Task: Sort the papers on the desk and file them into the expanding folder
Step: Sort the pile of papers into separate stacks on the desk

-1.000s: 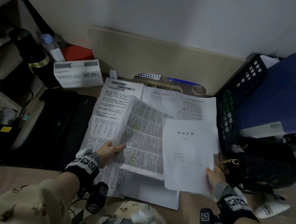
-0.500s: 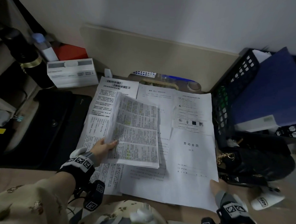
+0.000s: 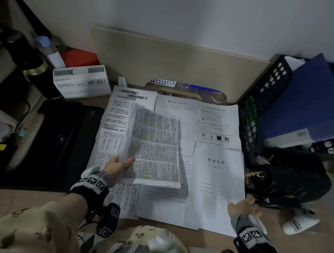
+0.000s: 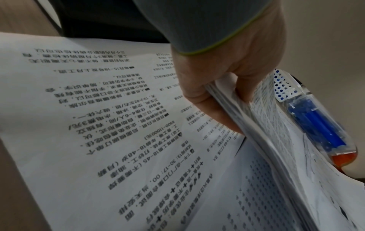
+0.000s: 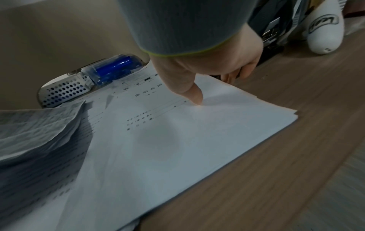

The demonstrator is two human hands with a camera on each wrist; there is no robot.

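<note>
Printed papers lie spread over the middle of the desk. My left hand grips a thick stack of highlighted sheets by its lower left corner and holds it tilted above the others. In the left wrist view the thumb lies on top of this stack and the fingers curl under it. A title-page contract sheet lies flat at the right. My right hand is open at its lower right corner, the thumb just at the paper. A black folder with a snap lies shut at the left.
A black crate holding a blue binder stands at the right, a black chain handbag in front of it. A clear pen case lies behind the papers. A white box and black flask stand back left.
My right hand has laid the contract sheet flat on the desk at the right and let go of it. The stack in my left hand has shifted a little left.
</note>
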